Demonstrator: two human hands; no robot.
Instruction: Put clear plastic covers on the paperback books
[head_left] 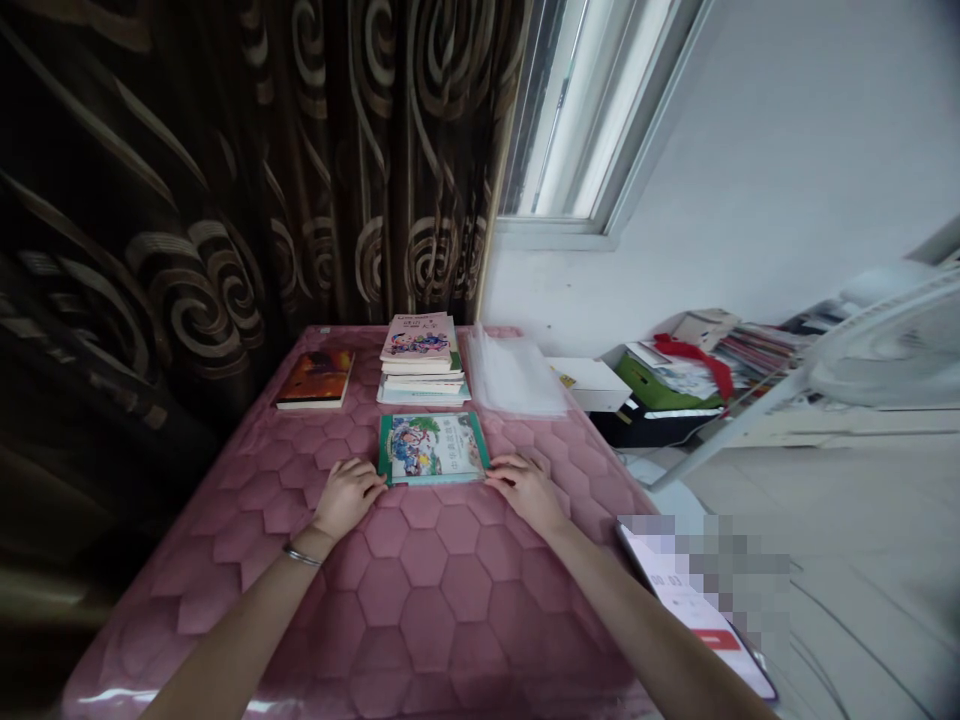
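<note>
A green-bordered picture book [433, 448] lies flat on the pink quilted table [427, 590]. My left hand [346, 495] rests on the table at the book's near left corner, fingers loosely curled and touching its edge. At the near right corner lies my right hand [527, 489], fingertips against the book. Neither hand grips anything. A thin bracelet sits on my left wrist.
Behind the book stands a stack of books [421, 361]. An orange book [316, 379] lies at the back left, a pile of clear plastic sleeves [511, 374] at the back right. A phone [694, 600] sits at the table's right edge. A dark curtain hangs behind; clutter and a fan [885, 350] lie right.
</note>
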